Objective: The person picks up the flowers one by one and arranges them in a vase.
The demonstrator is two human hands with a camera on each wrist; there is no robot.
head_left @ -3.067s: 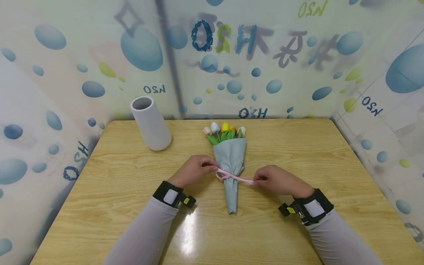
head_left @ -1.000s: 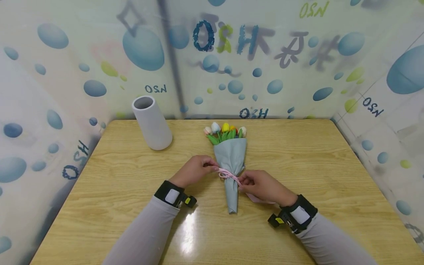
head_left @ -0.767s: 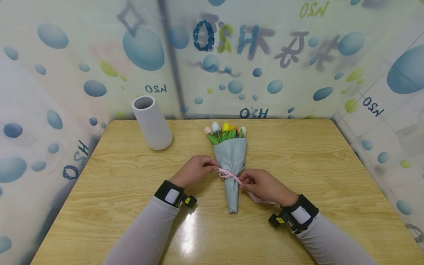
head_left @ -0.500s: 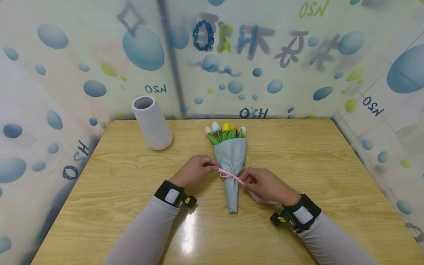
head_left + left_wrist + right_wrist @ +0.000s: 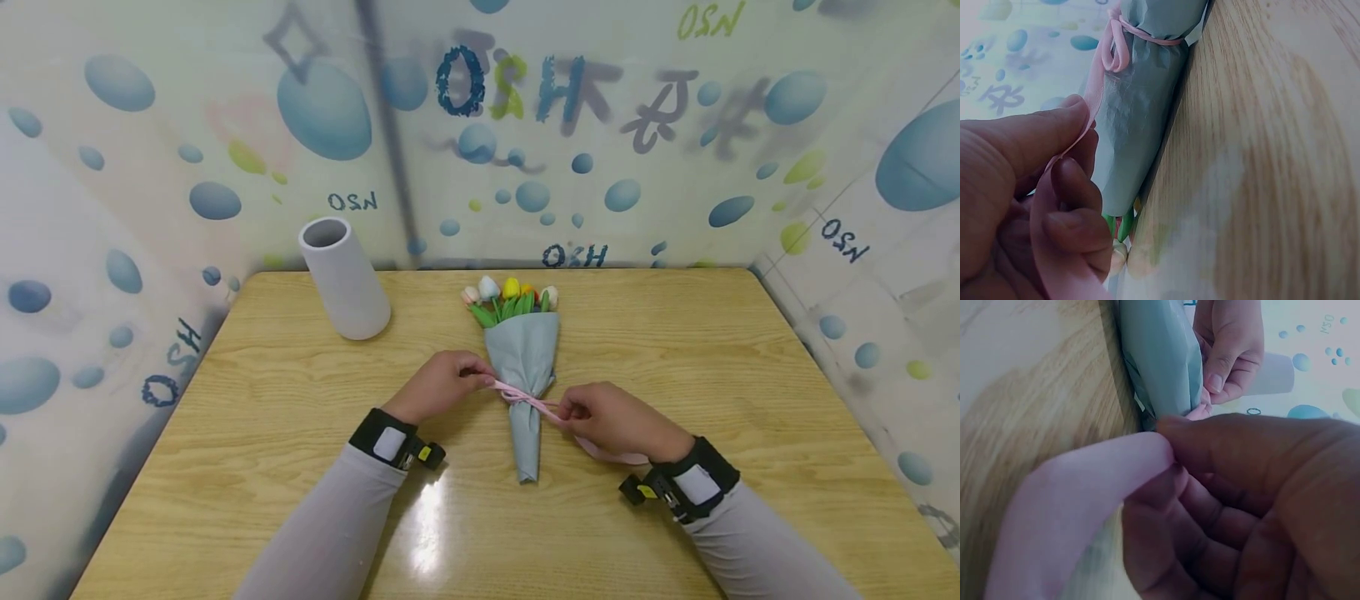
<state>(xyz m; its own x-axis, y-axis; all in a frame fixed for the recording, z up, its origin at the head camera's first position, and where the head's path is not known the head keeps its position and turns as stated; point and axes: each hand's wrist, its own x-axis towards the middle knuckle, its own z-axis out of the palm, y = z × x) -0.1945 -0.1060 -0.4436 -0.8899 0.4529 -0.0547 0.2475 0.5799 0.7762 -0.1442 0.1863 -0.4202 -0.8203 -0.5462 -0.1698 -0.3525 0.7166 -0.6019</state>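
Observation:
A bouquet of tulips (image 5: 511, 289) in pale blue-grey wrapping paper (image 5: 522, 350) lies on the wooden table, blooms pointing away from me. Pink ribbon (image 5: 527, 401) circles its narrow waist, with a loop and a knot (image 5: 1114, 14) showing in the left wrist view. My left hand (image 5: 442, 385) pinches one length of the ribbon between thumb and curled fingers, just left of the wrapping. On the other side my right hand (image 5: 618, 419) pinches another length (image 5: 1079, 487), drawn out from the knot. Its loose tail trails under the right hand onto the table.
A tall white vase (image 5: 348, 287) stands upright at the back left of the table (image 5: 675, 333). Behind the table rises a wall (image 5: 660, 208) printed with blue and green drops.
My right hand was farther right, came in close to the knot, and has since moved slightly right again, drawing ribbon with it. The left hand keeps its place; the bouquet and vase stay put.

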